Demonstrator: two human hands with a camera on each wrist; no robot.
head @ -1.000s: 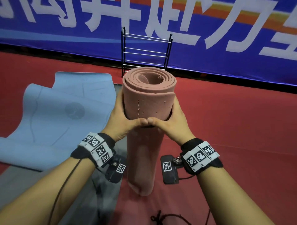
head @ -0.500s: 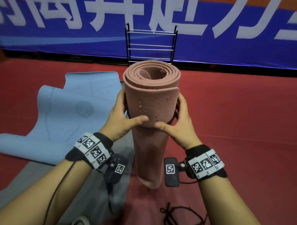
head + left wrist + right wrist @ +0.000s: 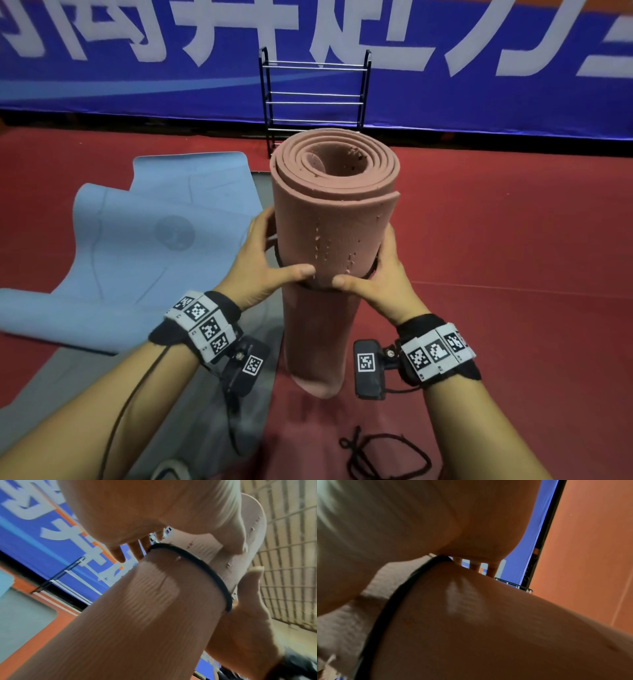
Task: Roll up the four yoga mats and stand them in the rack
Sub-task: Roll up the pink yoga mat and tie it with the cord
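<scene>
The rolled pink mat (image 3: 334, 236) is grasped by both hands (image 3: 263, 267) (image 3: 380, 277), a band (image 3: 202, 568) being fitted; carrying to the rack (image 3: 315, 99) at twelve o'clock is judged next

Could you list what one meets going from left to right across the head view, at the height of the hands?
Blue mat → left hand → pink roll → right hand → red floor.

Matt pitted foam mat (image 3: 334, 219), metal rack (image 3: 315, 97)
</scene>
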